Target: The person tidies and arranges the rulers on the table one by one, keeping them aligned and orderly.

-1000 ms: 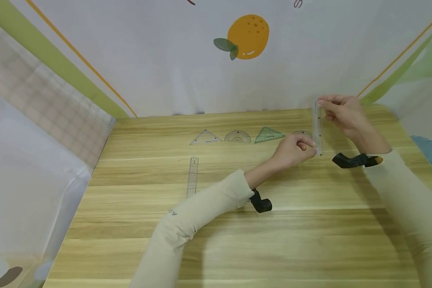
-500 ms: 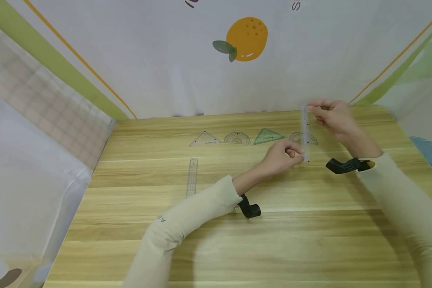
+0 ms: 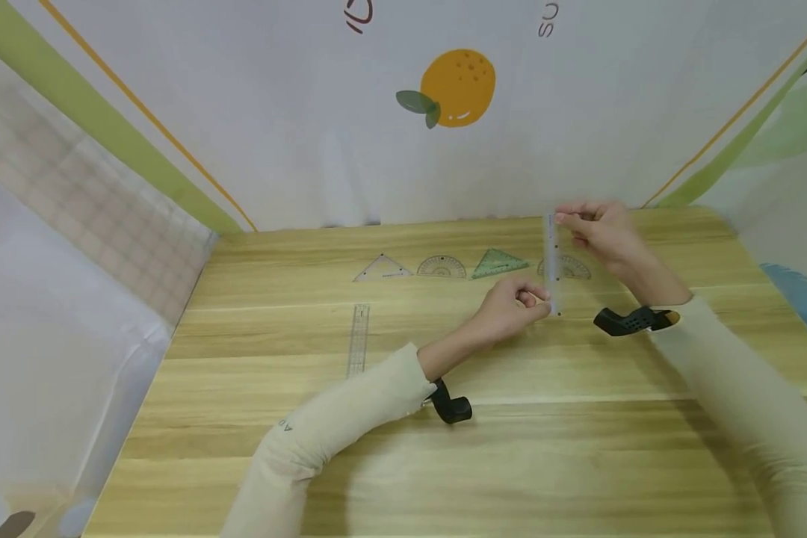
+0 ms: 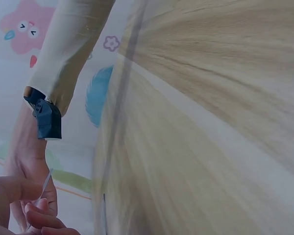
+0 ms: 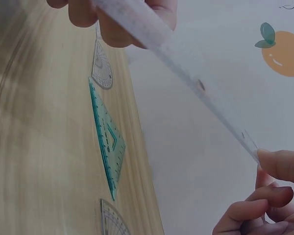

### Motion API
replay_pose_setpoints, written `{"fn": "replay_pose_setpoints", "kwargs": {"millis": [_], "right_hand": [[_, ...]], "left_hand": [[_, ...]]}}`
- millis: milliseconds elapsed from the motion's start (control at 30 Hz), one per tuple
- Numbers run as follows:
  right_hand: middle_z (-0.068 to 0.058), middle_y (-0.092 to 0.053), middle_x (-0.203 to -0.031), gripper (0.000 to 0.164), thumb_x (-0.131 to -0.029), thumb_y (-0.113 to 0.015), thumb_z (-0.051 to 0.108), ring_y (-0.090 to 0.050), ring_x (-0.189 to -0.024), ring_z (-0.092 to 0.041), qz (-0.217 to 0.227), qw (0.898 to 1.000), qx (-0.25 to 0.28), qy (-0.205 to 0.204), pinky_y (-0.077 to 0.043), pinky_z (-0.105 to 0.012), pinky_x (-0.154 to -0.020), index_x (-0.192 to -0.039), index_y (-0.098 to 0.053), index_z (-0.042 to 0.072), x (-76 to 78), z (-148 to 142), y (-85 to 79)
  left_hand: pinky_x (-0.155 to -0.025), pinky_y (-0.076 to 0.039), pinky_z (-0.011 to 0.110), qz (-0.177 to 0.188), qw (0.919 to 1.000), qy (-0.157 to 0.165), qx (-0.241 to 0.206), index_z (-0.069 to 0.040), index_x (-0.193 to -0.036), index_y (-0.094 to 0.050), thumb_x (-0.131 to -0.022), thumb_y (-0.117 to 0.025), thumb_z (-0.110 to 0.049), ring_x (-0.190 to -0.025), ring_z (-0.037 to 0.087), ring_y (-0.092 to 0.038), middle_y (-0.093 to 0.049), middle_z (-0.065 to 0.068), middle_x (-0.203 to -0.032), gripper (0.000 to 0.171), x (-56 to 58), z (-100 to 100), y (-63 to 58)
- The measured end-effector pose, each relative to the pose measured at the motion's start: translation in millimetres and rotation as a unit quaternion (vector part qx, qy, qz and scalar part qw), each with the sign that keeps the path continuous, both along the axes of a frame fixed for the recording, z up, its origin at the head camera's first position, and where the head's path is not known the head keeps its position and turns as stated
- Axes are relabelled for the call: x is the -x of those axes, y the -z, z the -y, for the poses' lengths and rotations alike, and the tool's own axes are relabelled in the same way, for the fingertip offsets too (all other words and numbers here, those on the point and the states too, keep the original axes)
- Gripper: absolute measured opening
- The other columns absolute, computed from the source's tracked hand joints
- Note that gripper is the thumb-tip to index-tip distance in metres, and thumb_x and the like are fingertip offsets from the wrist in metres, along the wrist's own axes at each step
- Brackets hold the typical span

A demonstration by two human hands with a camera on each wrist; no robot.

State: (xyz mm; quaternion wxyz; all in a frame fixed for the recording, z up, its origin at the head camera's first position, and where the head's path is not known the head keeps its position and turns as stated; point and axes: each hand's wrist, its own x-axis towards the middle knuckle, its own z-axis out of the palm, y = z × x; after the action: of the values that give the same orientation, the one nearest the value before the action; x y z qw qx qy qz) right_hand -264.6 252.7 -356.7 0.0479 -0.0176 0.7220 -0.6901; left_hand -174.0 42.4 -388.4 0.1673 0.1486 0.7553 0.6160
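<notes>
Between both hands a clear ruler (image 3: pixel 551 261) is held up off the table, its long side running away from the body. My left hand (image 3: pixel 507 310) pinches the near end between thumb and fingers. At the far end my right hand (image 3: pixel 605 232) pinches it with thumb and forefinger. In the right wrist view the ruler (image 5: pixel 201 88) slants between the two hands. Behind and below it lies a clear protractor (image 3: pixel 574 267), partly covered by the ruler. A green set square (image 3: pixel 500 263) lies just left of that protractor.
Further left in the same row lie another protractor (image 3: pixel 441 267) and a clear set square (image 3: pixel 382 267). A second clear ruler (image 3: pixel 358 336) lies nearer on the wooden table (image 3: pixel 545 463), its near end by the left sleeve. A printed curtain (image 3: pixel 276 134) hangs behind the table.
Both hands have carried the ruler leftward, from the right of the last protractor to over it. The head view has tilted up slightly. The pieces on the table lie as before.
</notes>
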Motion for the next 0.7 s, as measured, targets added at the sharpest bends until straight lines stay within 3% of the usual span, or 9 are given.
{"fn": "replay_pose_setpoints", "kwargs": {"millis": [200,400,700], "right_hand": [[0.003,-0.059,-0.082,0.007,-0.097,-0.072,0.015,-0.043,-0.063,-0.008,-0.002,1.000,-0.028,-0.004,-0.045,-0.020,-0.056,-0.098,-0.079,0.014,-2.2,7,3.4],[0.002,-0.055,-0.075,0.009,-0.098,-0.072,0.016,-0.036,-0.056,-0.008,0.004,1.000,-0.019,-0.009,-0.040,-0.020,-0.053,-0.102,-0.078,0.011,-1.2,16,6.3],[0.002,-0.059,-0.088,0.020,-0.100,-0.069,0.022,-0.044,-0.070,-0.010,0.000,0.998,-0.055,-0.021,-0.047,-0.021,-0.063,-0.114,-0.075,0.009,0.3,30,4.4]], "left_hand": [[-0.050,-0.034,0.020,0.007,1.0000,0.002,-0.002,-0.001,-0.104,-0.067,-0.097,-0.068,-0.005,-0.056,0.007,-0.040,-0.054,-0.001,-0.077,0.009,-1.9,7,5.1],[-0.051,-0.033,0.021,0.008,0.9999,0.004,-0.005,-0.001,-0.104,-0.067,-0.097,-0.068,-0.005,-0.055,0.007,-0.040,-0.054,-0.001,-0.076,0.009,-2.0,12,6.5],[-0.049,-0.033,0.021,0.009,0.9999,-0.011,-0.004,-0.003,-0.102,-0.067,-0.096,-0.070,-0.007,-0.053,0.007,-0.038,-0.055,-0.002,-0.077,0.007,-2.5,20,6.2]]}}
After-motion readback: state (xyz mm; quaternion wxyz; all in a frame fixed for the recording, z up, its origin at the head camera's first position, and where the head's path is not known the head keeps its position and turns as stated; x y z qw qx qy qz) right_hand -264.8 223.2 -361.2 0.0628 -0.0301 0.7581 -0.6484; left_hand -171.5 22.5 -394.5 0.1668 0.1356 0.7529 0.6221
